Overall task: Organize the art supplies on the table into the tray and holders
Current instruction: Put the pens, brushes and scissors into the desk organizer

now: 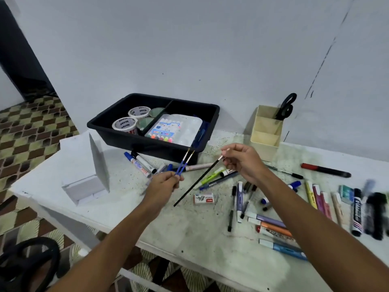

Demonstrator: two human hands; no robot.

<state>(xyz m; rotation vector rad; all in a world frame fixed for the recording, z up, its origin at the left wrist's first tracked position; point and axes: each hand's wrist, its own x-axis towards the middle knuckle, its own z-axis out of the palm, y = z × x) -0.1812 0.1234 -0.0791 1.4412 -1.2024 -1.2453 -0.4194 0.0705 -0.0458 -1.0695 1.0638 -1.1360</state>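
Mid-frame, our left hand point(163, 184) pinches two blue brushes point(183, 163); our right hand point(242, 160) pinches a black brush point(197, 181) near its bristles. They are light and stiff, so we judge the handles the best hold.

My left hand point(163, 183) hides the lower handles of the two blue brushes point(184, 164) I pinch. Far right of my right hand point(242, 160), the black markers point(373, 213) blur and run off the edge. Staple box point(204, 198) print too small to read.
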